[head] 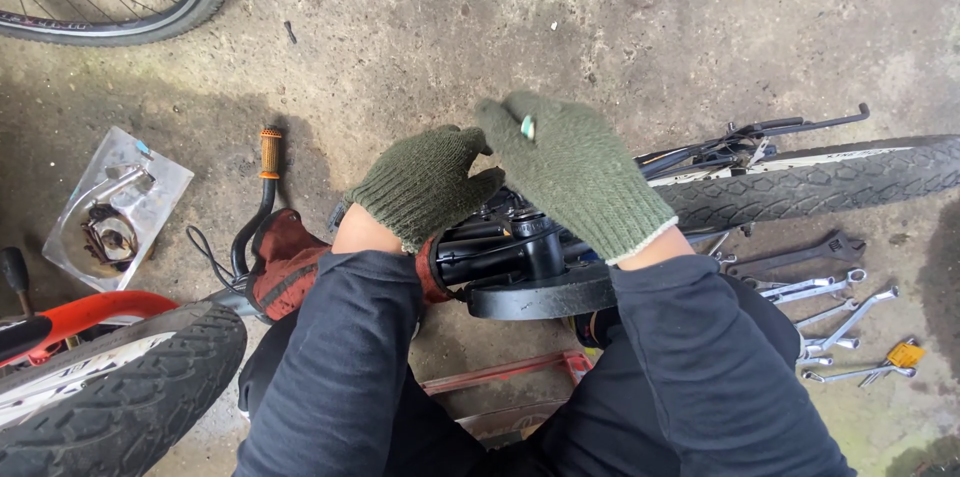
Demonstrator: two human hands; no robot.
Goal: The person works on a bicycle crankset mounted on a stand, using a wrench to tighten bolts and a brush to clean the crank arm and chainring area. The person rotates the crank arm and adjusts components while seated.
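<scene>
Gloved hands meet over an upturned bicycle frame [520, 257]: left hand [425, 187] curled closed, right hand [575, 172] pinching a small greenish part [527, 126]. Wrenches [830, 307] lie right.

One package is seen: a clear plastic blister pack [115, 207], roughly rectangular, laid flat on the concrete floor [450, 37] to the left of the orange handlebar grip [271, 152]. It is torn open, and a rusty ring-shaped metal part is held inside. No labels, signs or screens are seen.
</scene>
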